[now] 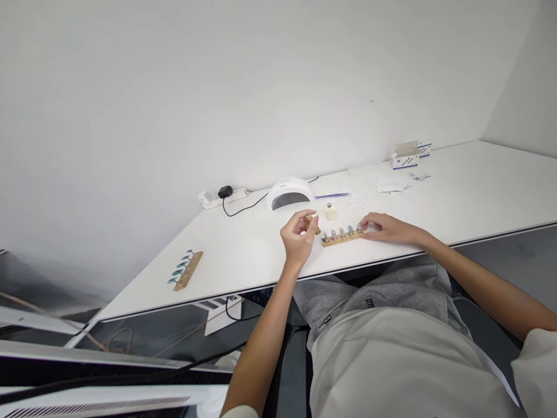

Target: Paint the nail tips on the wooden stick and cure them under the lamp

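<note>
My left hand (300, 235) is closed in a pinch around a small gold cap-like piece (312, 220), held just left of a wooden nail-tip stand (343, 240). Several shiny silver-blue nail tips (342, 233) stand upright in a row on that stand. The fingers of my right hand (383, 227) are closed at the stand's right end, by the last tip. Behind the stand sits a small pale yellow bottle (331, 213). A second wooden stand (189, 271), carrying teal nail tips (177, 272), lies farther left on the white table (243, 249).
A white nail lamp (290, 187) stands at the back, its cable running to a power strip (226, 200) with a black plug. Purple tweezer-like tools (333, 195), a dotted sheet (357, 199), white papers (391, 185) and a small open box (404, 157) are along the wall side.
</note>
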Available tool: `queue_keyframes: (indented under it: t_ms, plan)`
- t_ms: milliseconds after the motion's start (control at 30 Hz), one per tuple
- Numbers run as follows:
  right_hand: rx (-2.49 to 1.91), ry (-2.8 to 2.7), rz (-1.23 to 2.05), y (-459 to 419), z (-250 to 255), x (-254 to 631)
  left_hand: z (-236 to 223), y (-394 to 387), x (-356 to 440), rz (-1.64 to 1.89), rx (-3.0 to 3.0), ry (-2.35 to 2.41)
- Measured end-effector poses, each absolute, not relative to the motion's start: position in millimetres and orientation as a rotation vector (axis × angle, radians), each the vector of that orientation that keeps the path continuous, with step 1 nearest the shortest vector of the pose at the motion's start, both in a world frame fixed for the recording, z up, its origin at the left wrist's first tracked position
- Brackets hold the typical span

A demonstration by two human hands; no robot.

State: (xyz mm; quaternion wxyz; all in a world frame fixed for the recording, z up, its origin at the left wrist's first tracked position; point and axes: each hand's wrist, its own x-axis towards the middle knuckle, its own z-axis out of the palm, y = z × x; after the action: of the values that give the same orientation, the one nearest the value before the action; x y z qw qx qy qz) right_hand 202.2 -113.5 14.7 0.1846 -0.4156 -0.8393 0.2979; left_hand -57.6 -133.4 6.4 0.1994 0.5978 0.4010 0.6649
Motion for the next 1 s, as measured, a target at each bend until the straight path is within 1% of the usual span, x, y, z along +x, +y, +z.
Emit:
queue_keyframes:
  t_ms: [333,500,600,700,833,1000]
  plan:
    - [-1.174,-2.36,0.828,-113,13,202,14,-130,-55,1.925,1.604,1.116]
    - [-1.181,-2.36,0.809,-112,11,201,50,-108,-43,1.874,1.772,1.056]
    - [-1.185,-2.355,0.803,-113,12,200,80,-80,-38,1.776,1.869,1.018]
    - [-1.182,-2.348,0.813,-115,14,200,94,-46,-38,1.679,1.893,1.01]
    - [-1.158,-2.346,0.816,-114,12,200,74,-15,-45,1.632,1.79,1.026]
    - [-1.159,-2.353,0.811,-113,10,200,47,-11,-51,1.623,1.708,1.057]
